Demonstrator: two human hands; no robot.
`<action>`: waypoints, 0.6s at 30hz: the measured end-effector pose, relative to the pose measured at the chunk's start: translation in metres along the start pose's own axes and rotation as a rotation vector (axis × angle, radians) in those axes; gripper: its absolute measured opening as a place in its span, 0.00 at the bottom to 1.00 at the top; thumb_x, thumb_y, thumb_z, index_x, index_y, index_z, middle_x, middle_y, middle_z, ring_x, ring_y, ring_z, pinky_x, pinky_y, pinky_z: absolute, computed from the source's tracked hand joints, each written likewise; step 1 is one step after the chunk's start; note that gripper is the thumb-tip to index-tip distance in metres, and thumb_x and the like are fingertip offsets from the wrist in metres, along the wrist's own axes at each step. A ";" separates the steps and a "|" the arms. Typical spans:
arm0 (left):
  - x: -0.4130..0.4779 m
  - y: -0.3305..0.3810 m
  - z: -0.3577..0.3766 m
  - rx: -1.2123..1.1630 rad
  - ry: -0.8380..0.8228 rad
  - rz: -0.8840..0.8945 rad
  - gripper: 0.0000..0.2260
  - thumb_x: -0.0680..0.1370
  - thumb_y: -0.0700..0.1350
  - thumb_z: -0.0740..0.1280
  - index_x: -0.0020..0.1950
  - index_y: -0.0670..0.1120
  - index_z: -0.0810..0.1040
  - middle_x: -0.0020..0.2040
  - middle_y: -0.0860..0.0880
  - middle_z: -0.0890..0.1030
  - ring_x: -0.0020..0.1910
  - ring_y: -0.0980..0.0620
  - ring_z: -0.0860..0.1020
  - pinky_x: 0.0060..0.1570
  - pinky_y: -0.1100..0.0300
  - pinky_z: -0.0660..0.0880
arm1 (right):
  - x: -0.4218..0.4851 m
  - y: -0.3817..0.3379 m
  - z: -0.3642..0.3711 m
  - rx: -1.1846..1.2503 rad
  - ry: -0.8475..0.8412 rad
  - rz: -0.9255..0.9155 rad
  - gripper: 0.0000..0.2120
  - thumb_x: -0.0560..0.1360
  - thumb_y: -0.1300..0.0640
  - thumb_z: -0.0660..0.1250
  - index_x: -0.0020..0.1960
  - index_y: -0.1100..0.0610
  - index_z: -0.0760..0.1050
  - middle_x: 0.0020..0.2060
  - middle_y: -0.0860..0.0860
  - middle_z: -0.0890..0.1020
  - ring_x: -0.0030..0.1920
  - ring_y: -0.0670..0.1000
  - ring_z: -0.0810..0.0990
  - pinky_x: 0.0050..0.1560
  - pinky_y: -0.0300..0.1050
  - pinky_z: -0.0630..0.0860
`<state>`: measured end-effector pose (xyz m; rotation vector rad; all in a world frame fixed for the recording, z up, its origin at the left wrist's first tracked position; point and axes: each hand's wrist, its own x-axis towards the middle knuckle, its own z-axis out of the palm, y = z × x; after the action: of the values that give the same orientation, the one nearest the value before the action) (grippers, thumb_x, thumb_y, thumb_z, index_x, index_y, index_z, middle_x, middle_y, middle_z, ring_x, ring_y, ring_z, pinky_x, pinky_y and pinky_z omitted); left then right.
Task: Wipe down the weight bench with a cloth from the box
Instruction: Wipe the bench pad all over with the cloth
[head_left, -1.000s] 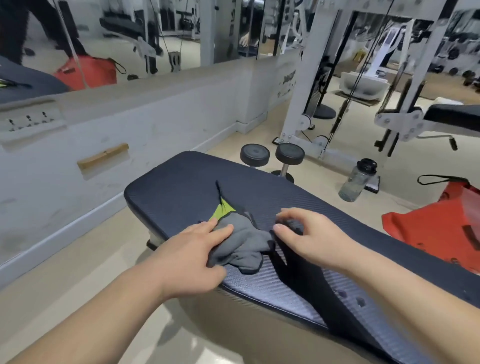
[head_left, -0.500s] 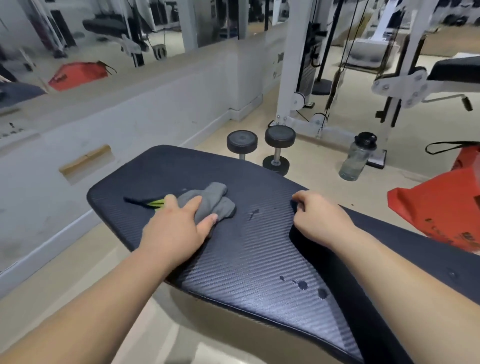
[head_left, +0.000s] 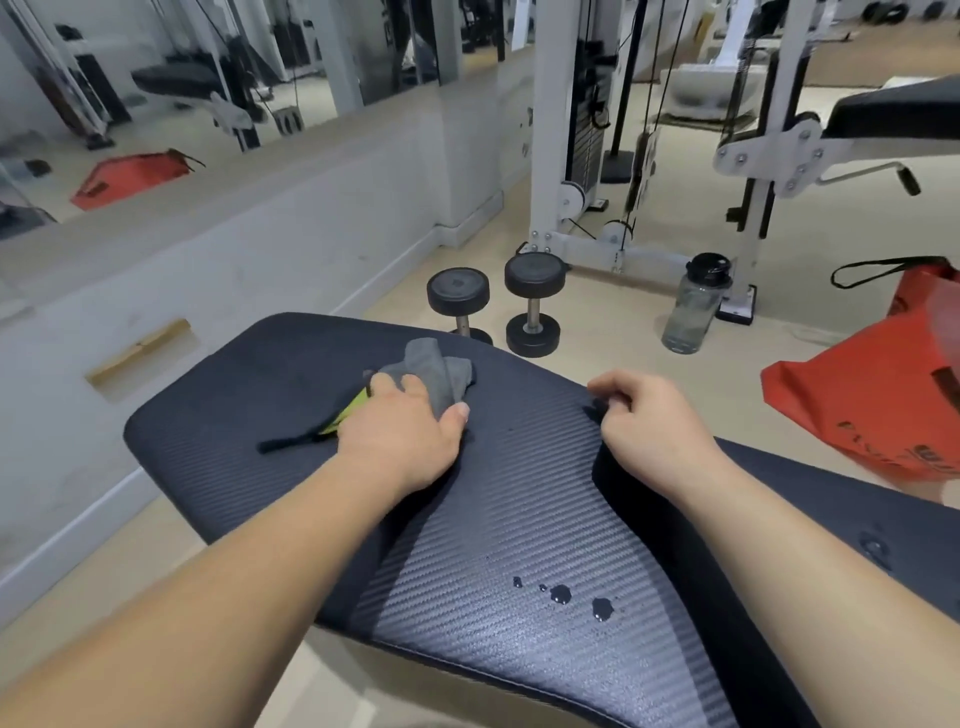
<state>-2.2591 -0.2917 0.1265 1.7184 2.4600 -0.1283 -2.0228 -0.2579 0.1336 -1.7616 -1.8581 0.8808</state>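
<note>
- At the far left we see a mirror strip above a low white wall, with a red bag (head_left: 132, 174) reflected in it.
- Our left hand (head_left: 402, 434) presses palm-down on a bunched grey microfibre cloth (head_left: 434, 371), fingers curled over its near part and thumb beside it; a yellow-green patch and a thin black edge of the cloth stick out to the left of the wrist.
- The cloth lies on the far left part of the dark navy, ribbed-vinyl padded weight bench (head_left: 498, 519), which we treat as our desk; the pad fills the middle of the view.
- Several dark water droplets (head_left: 561, 594) sit on the pad near its closer edge, between our two forearms, well apart from the cloth.
- Beyond the bench, two black round-headed dumbbells (head_left: 532, 301) stand upright on the beige floor, just beside each other.
- Our right hand (head_left: 649, 423) rests on the pad to the right of the cloth, fingers curled loosely; we cannot tell whether it grips anything.
- Further right, a clear plastic water bottle with a black cap (head_left: 696, 304) stands on the floor near the white frame of a cable machine (head_left: 553, 130).
- At the far right an orange-red bag with a black strap (head_left: 872, 400) sits on the floor.
</note>
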 end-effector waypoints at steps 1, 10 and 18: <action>-0.013 0.011 0.002 0.006 0.017 0.073 0.34 0.81 0.67 0.48 0.75 0.44 0.65 0.69 0.37 0.69 0.64 0.38 0.75 0.57 0.47 0.74 | 0.000 0.004 -0.004 -0.032 -0.009 0.004 0.23 0.76 0.66 0.58 0.65 0.50 0.80 0.62 0.48 0.83 0.65 0.54 0.79 0.68 0.52 0.74; 0.013 0.014 -0.009 0.116 0.015 0.009 0.34 0.82 0.66 0.47 0.75 0.42 0.66 0.70 0.38 0.70 0.64 0.36 0.76 0.56 0.46 0.74 | -0.007 0.032 -0.030 -0.114 -0.001 0.005 0.25 0.73 0.67 0.57 0.61 0.48 0.81 0.58 0.50 0.85 0.62 0.55 0.80 0.65 0.54 0.76; -0.036 0.019 -0.003 0.216 0.036 0.384 0.31 0.81 0.69 0.47 0.72 0.49 0.65 0.67 0.44 0.73 0.61 0.41 0.78 0.52 0.47 0.75 | -0.014 0.047 -0.037 -0.206 -0.087 -0.061 0.21 0.79 0.64 0.58 0.66 0.51 0.79 0.65 0.50 0.82 0.67 0.55 0.77 0.67 0.50 0.74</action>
<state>-2.2290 -0.3181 0.1357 2.2648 2.1526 -0.3325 -1.9623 -0.2663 0.1284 -1.7991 -2.1133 0.7780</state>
